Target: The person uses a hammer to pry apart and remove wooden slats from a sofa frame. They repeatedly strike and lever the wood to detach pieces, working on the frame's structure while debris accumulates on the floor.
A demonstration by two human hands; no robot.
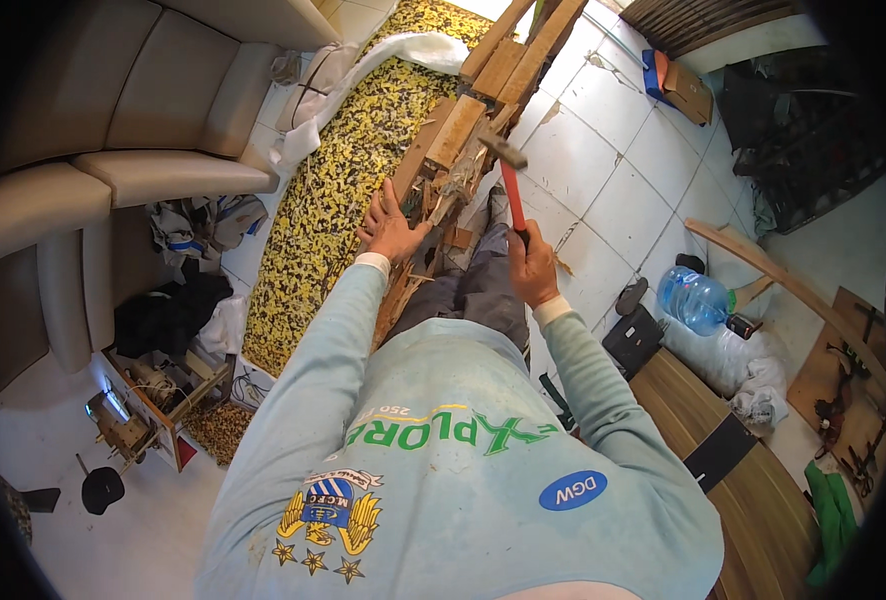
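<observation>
My right hand (533, 265) is closed around the red handle of a hammer (514, 195). The hammer's metal head is raised, close to the right edge of a long wooden frame (456, 132). On the frame's left side rests my left hand (393, 230), fingers spread, holding nothing that I can see. Between the hands the wood looks rough and splintered, with torn scraps on it. My legs are beside or astride the frame's near end; which one I cannot tell. Along the frame's left lies a yellow-and-black speckled foam slab (308, 235).
A beige padded bench (173, 175) lines the left. Beside it stands a wooden drawer (163, 400) of odds and ends. To the right are a blue water bottle (698, 298), a curved wooden strip (793, 285) and a wood-grain panel (703, 430). A cardboard box (685, 92) sits farther off.
</observation>
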